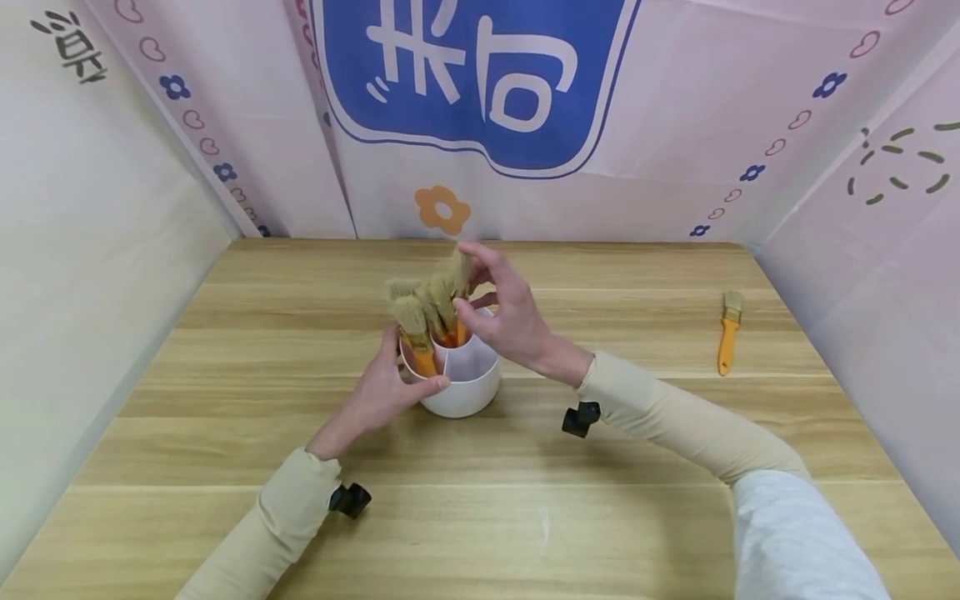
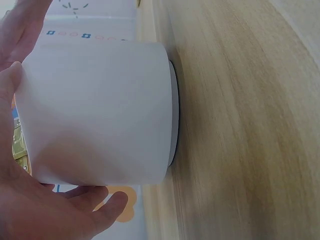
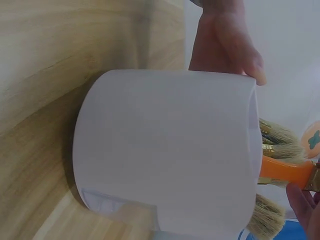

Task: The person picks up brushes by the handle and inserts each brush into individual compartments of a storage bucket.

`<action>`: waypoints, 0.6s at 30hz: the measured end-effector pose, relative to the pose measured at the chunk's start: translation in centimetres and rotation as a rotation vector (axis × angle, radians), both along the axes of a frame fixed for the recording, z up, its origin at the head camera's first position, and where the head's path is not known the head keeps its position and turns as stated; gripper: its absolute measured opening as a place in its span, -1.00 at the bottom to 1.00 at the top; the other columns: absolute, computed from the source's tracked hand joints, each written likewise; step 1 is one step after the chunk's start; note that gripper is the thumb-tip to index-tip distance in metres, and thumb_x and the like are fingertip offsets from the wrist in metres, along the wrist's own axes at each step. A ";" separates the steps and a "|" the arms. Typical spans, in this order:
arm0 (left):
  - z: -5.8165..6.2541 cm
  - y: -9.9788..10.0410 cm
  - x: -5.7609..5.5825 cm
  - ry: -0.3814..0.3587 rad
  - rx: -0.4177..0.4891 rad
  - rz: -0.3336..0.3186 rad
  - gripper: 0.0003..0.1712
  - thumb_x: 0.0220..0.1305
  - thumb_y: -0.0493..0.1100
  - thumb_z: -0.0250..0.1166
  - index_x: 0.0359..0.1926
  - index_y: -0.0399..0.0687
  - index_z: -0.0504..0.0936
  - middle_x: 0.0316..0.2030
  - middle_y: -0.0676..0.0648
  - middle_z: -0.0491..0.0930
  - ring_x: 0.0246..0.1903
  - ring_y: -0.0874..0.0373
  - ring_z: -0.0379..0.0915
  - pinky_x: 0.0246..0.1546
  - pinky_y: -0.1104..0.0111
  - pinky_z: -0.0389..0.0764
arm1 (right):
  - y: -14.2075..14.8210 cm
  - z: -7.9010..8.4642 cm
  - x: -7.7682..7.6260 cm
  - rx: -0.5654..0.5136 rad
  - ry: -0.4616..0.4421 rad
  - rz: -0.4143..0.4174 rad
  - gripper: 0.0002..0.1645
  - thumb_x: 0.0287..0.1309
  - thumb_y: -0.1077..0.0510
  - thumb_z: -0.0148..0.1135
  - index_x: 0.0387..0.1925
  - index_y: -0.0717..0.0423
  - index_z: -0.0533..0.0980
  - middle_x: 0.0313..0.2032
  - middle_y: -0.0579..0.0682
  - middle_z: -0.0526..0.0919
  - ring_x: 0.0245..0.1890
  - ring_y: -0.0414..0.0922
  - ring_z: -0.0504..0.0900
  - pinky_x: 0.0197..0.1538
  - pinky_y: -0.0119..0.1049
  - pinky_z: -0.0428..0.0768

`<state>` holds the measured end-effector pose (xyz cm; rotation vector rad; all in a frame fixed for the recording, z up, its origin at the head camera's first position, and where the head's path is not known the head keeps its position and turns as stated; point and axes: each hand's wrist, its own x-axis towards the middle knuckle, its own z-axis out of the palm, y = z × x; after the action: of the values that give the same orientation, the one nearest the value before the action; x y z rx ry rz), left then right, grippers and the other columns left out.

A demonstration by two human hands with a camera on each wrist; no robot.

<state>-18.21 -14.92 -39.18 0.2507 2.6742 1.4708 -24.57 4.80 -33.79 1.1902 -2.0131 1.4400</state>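
A round white divided brush holder (image 1: 462,398) stands on the wooden table with several paintbrushes in it, bristles up. My left hand (image 1: 381,390) grips the holder from its left side, the thumb on the front rim and the fingers round the wall. In the left wrist view the fingers (image 2: 102,207) curve along the smooth side. Over the holder's far right rim, my right hand (image 1: 512,310) pinches a paintbrush (image 3: 285,169) with an orange handle and metal ferrule. The lower end of that handle is hidden inside the holder. The front right compartment (image 1: 471,364) shows no brush.
One more paintbrush (image 1: 726,343) with an orange handle lies on the right of the table (image 1: 600,517), bristles away from me. Printed cloth walls (image 1: 637,200) enclose the table at the back and both sides.
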 end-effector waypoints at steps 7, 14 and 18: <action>0.0 0.0 0.0 0.000 0.003 -0.004 0.18 0.01 0.14 0.39 0.43 0.05 -0.21 0.37 -0.19 0.10 0.35 -0.18 0.10 0.29 -0.17 0.19 | -0.3 -0.7 -0.1 0.055 0.004 -0.014 -0.29 0.02 0.39 0.21 0.22 0.26 0.19 -0.30 0.16 0.45 -0.36 -0.09 0.52 -0.40 -0.44 0.64; -0.1 -0.1 -0.1 0.003 0.010 -0.006 0.17 0.02 0.11 0.40 0.43 0.04 -0.21 0.37 -0.20 0.09 0.35 -0.18 0.09 0.29 -0.17 0.19 | -0.3 -1.2 0.1 0.126 -0.027 -0.041 -0.29 0.04 0.37 0.19 0.24 0.19 0.19 -0.26 0.15 0.44 -0.34 -0.07 0.54 -0.36 -0.32 0.66; -0.2 -0.1 -0.1 0.004 0.016 -0.004 0.17 0.02 0.11 0.40 0.43 0.05 -0.21 0.38 -0.20 0.09 0.35 -0.18 0.09 0.29 -0.17 0.19 | -0.2 -1.0 0.1 0.098 0.007 -0.044 -0.30 0.02 0.39 0.20 0.22 0.24 0.20 -0.29 0.15 0.45 -0.36 -0.08 0.54 -0.38 -0.42 0.65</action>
<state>-18.30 -14.98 -39.37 0.2606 2.6641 1.4929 -24.48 4.58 -34.83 1.1803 -2.1129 1.3287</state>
